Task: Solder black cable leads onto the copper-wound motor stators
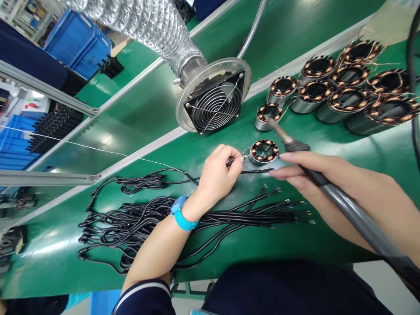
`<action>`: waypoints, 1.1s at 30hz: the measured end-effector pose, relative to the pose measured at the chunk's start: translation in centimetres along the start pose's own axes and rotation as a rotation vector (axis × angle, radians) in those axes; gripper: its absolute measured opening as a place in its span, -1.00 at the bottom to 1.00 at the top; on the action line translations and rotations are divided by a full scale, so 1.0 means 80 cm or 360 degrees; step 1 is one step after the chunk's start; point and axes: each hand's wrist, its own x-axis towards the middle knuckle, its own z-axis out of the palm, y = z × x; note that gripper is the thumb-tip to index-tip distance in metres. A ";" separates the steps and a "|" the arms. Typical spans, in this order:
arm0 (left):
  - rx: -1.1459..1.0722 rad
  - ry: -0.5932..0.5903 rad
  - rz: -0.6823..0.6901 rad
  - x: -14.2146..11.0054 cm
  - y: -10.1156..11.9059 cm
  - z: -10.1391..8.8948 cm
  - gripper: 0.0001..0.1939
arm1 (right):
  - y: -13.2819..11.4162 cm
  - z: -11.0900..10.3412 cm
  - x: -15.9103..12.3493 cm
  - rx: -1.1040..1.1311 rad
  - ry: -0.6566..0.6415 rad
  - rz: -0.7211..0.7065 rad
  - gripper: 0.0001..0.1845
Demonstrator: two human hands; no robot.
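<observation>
My left hand (220, 171) is closed in a pinch on a black cable (230, 162), whose thin wire ends lie beside a small copper-wound stator (264, 152). A second black cable end (254, 171) runs out from under that hand. In my right hand (344, 192) is a soldering iron (349, 204), its tip pointing up and left in front of another small stator (269, 117). The thumb and a fingertip of this hand come close to the second cable end; whether they touch it I cannot tell.
Several larger stators (348, 103) stand at the back right. A fan (216, 105) on a foil duct (147, 26) hangs above the green bench (295, 245). Bundled black cables (147, 218) lie around my left forearm. Solder wire (108, 152) stretches in from the left.
</observation>
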 end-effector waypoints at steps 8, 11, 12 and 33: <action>0.0026 -0.0009 -0.0039 0.000 0.005 -0.003 -0.83 | 0.018 0.046 0.013 0.0002 0.0026 0.0028 -0.56; -0.0001 0.0004 -0.0043 0.000 0.005 -0.003 -0.83 | 0.023 0.058 0.009 -0.0039 0.0065 -0.0029 -0.54; -0.0021 0.0006 -0.0045 0.000 0.005 -0.003 -0.83 | 0.025 0.060 0.008 -0.0035 0.0073 -0.0055 -0.54; 0.0165 0.0080 0.0535 -0.012 -0.012 0.002 -0.86 | 0.011 0.078 0.014 0.0254 0.0285 0.0199 -0.55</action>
